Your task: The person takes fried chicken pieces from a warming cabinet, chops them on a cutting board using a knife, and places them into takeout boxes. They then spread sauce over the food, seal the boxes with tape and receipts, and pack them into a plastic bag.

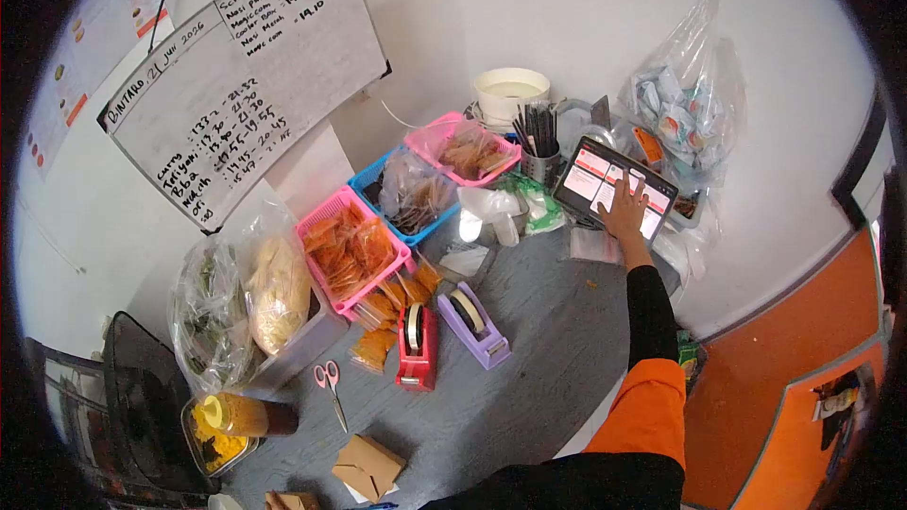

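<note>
My right hand (626, 211) reaches out to a tablet (588, 170), its fingers spread and touching the lit screen, which shows red and white panels. At the bottom edge, a small part of my left hand (274, 502) shows against a brown paper box (299, 501); its fingers seem closed on the box, and most of the hand is cut off. Another brown paper box (370, 466), folded shut, lies on the grey table (529, 321), with white paper under it and a blue pen (381, 506) beside it.
Pink-handled scissors (331, 382), a red tape dispenser (416, 349) and a purple tape dispenser (475, 326) lie mid-table. Behind are a pink basket (351, 255) of orange packets and a blue basket (416, 198). A sauce bottle (250, 414) stands at left. A whiteboard (250, 85) hangs above.
</note>
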`<state>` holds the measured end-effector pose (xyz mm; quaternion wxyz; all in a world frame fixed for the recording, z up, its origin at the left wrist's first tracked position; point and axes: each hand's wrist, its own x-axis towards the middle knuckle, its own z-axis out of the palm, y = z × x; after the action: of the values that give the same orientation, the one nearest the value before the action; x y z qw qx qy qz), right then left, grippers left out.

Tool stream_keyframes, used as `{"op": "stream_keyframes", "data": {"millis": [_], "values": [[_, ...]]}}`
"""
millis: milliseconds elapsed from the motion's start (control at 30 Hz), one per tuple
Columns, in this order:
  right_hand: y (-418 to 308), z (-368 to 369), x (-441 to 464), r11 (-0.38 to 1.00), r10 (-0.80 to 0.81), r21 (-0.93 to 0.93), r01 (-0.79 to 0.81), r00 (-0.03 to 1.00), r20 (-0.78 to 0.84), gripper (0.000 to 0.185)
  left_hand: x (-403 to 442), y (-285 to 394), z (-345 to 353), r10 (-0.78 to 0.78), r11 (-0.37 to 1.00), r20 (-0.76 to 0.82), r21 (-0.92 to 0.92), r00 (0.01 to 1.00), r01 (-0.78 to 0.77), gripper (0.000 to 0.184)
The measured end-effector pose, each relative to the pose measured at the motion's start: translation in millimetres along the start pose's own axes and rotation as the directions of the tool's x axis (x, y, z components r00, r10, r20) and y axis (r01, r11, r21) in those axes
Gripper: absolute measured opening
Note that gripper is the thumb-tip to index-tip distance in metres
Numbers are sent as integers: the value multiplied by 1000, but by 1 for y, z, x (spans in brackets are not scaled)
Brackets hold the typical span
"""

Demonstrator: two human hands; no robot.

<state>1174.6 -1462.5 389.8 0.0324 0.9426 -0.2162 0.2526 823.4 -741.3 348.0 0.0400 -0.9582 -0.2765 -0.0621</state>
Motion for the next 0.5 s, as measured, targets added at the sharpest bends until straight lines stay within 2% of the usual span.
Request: {"op": "stream_keyframes", "data": {"millis": [33, 100, 133, 200, 233, 300, 367, 433, 500], "values": [[0, 1, 7, 1000, 4, -10, -4, 1000, 25, 64, -1, 6, -2, -3, 1000, -11, -2, 1000, 3, 77], [0, 5, 16, 1000, -19, -20, 18, 999, -34, 64, -1, 18, -12, -140, 990, 60, 9, 988, 140, 75], [1, 8, 20, 999, -9, -43, 9, 1000, -8, 64, -1, 13, -4, -143, 990, 53, 9, 988, 143, 75], [2, 14, 26, 994, 6, -109, -1, 999, 51, 62, -2, 2, 13, -93, 995, -73, -32, 993, 91, 76], [2, 17, 26, 995, 7, -104, -1, 998, 55, 62, -2, 1, 13, -93, 995, -76, -26, 993, 91, 76], [2, 17, 19, 998, -41, -57, 39, 999, -20, 63, -2, 1, 7, -79, 995, 20, 70, 997, 78, 75], [-14, 13, 1, 989, -74, 102, 103, 964, -255, 58, 2, 13, -7, -109, 992, 79, 75, 991, 103, 75], [-41, 6, -33, 944, -16, 314, 101, 965, -263, 58, 5, 5, -3, -137, 989, 139, 77, 981, 127, 75], [-76, -24, -95, 787, -208, 440, 433, 857, -472, 51, 11, -19, 21, 78, 994, 98, 74, 992, -86, 76]]}}
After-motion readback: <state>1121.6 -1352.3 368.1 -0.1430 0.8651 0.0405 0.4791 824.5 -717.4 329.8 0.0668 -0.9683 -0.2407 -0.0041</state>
